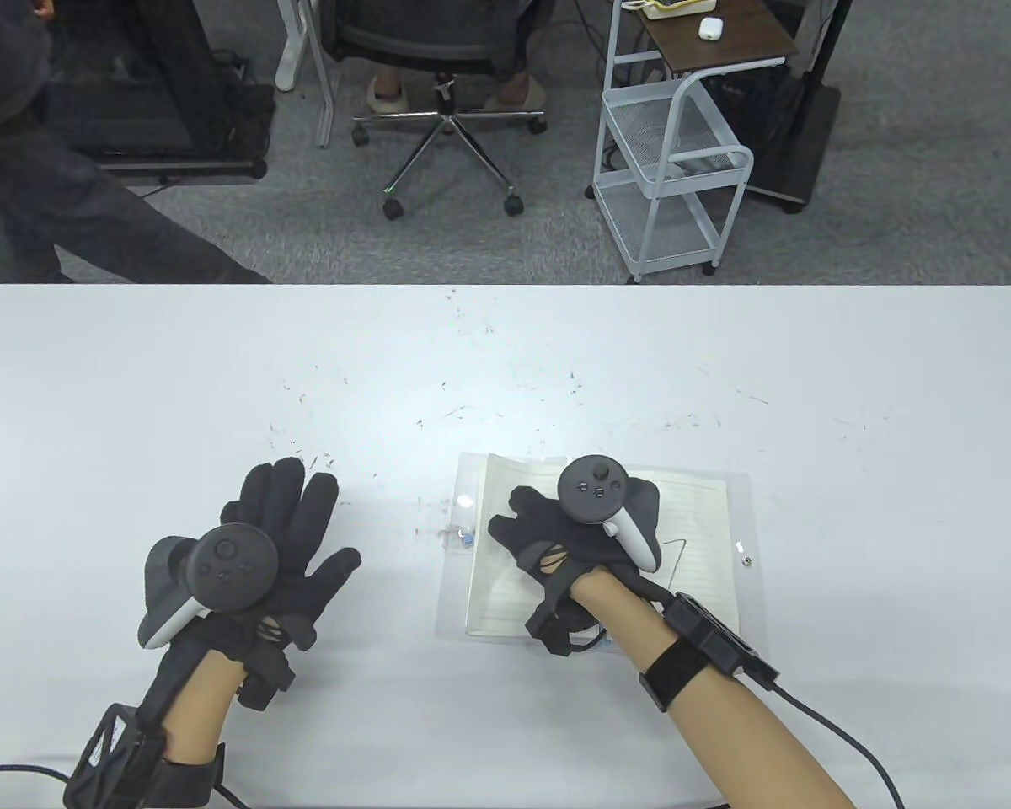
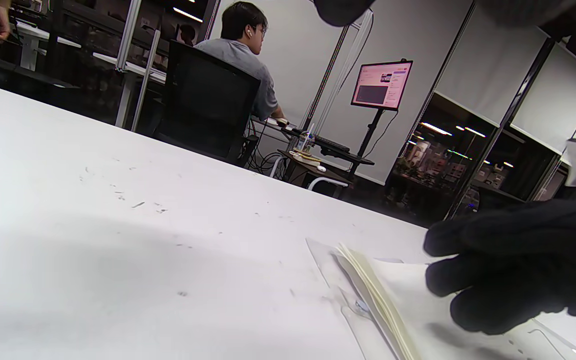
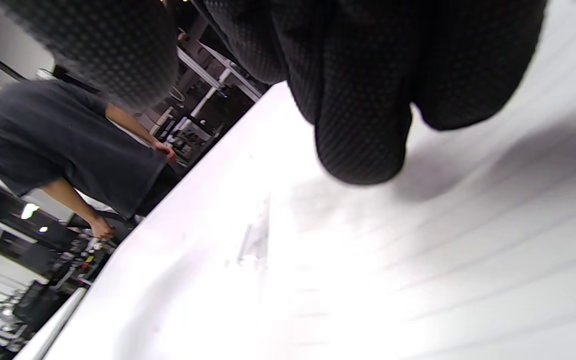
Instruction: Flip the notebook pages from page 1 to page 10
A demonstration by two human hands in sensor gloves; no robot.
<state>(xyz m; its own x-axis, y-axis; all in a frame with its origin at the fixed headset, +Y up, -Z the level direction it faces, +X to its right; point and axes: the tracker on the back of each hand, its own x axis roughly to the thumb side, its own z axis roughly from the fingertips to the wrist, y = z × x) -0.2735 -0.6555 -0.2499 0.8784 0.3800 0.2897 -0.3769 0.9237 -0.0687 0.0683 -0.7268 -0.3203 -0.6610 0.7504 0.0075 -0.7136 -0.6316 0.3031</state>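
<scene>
The notebook (image 1: 699,514) lies open on the white table (image 1: 505,354), in a clear plastic cover, right of centre near the front edge. A dark hand-drawn mark like a 7 (image 1: 678,560) shows on its lined page. My right hand (image 1: 518,516) lies palm down on the page's left part, fingers pointing left towards the spine. In the right wrist view its fingertips (image 3: 358,125) hang just over the lined page (image 3: 468,250). My left hand (image 1: 303,506) rests flat on the table left of the notebook, fingers spread, holding nothing. The left wrist view shows the page stack's edge (image 2: 378,295).
Small dark scuff marks (image 1: 303,459) dot the table's middle. Beyond the far edge stand an office chair (image 1: 438,84), a white wire cart (image 1: 674,160) and a person in dark clothes (image 1: 42,185). A cable (image 1: 842,742) trails from my right wrist.
</scene>
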